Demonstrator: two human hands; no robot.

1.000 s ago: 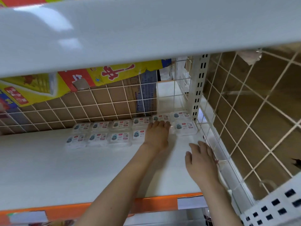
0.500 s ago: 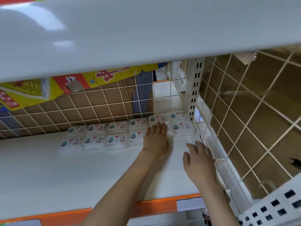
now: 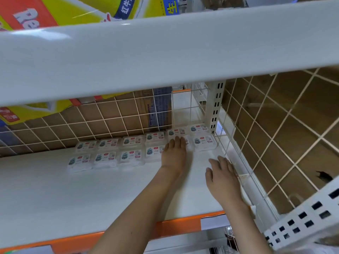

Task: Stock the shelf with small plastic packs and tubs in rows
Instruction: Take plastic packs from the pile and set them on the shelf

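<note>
Two rows of small clear plastic packs (image 3: 130, 149) with white labels line the back of the white shelf (image 3: 73, 189), against the wire grid. My left hand (image 3: 174, 154) lies flat with straight fingers on a pack in the front row, hiding most of it; its fingertips reach the back row. The rightmost front pack (image 3: 204, 142) sits beside that hand. My right hand (image 3: 222, 178) hovers open over the bare shelf near the right wire side, holding nothing.
A white upper shelf (image 3: 165, 52) overhangs close above. A wire grid back (image 3: 91, 123) and wire grid side (image 3: 275, 134) bound the shelf, with a slotted upright (image 3: 214, 109) in the corner. The front edge carries an orange price strip (image 3: 176, 226). A perforated white bracket (image 3: 302, 217) juts in at lower right.
My two hands have stayed almost still. Only the camera has shifted, tilting so the upper shelf fills more of the view.
</note>
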